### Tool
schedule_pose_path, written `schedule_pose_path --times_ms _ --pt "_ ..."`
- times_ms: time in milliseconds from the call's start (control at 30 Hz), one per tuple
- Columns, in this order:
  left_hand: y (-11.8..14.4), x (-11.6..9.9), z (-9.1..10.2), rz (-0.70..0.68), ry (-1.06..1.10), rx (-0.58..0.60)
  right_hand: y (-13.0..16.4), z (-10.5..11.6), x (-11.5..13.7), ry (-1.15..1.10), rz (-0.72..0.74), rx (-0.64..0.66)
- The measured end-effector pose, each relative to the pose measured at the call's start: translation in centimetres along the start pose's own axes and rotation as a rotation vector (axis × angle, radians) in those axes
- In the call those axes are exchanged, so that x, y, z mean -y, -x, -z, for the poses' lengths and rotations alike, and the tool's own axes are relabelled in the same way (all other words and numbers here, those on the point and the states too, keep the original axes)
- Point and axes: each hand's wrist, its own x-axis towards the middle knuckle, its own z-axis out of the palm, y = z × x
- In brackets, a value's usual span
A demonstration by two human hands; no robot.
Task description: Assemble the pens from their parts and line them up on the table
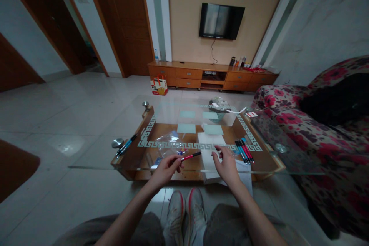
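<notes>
My left hand (169, 166) pinches a red pen (190, 156) with a black end, which points to the right above the glass tabletop. To the right, my right hand (224, 160) hovers over the glass with thumb and fingers apart and nothing between them. Beyond it lies a group of several blue, red and black pens (244, 150), side by side on the glass. Over at the left end of the table rest a few blue and black pens (126, 145). A clear plastic bag (168, 140) lies just past my left hand.
The glass table (98, 153) has a wooden base with a white box (210, 169) on the shelf beneath. A basket (220, 107) with a plastic bag stands at the far right. A floral sofa (325, 115) borders the right side; a paper bag (159, 85) is on the floor ahead.
</notes>
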Motion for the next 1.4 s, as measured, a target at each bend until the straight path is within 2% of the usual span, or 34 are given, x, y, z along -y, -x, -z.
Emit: schedule_pose_path --times_ms 67,200,267,367,467,667,933,1400 --pt "0.2 -0.3 -0.1 -0.038 -0.002 0.024 0.1 0.3 1.1 -0.176 -0.097 0.059" --pt "0.8 -1.0 -0.5 -0.100 -0.061 0.079 0.8 -0.2 2.2 -0.640 -0.414 0.376" --pt "1.1 -1.4 -0.7 -0.111 -0.108 0.098 1.3 -0.6 2.4 -0.772 -0.572 0.506" --pt "1.4 -2.1 -0.8 -0.133 -0.178 0.107 2.0 -0.9 2.7 -0.804 -0.687 0.664" --pt "1.6 -2.6 -0.8 -0.157 -0.232 0.100 2.3 -0.9 2.9 -0.742 -0.668 0.765" --pt "1.5 -2.5 -0.8 -0.167 -0.252 0.097 2.4 -1.1 2.7 -0.703 -0.621 0.725" --pt "1.3 -1.7 -0.7 -0.111 -0.221 0.093 2.2 -1.0 2.7 -0.657 -0.585 0.727" --pt "1.0 -1.9 -0.1 -0.113 -0.253 0.085 1.6 -0.3 3.0 -0.608 -0.484 0.693"
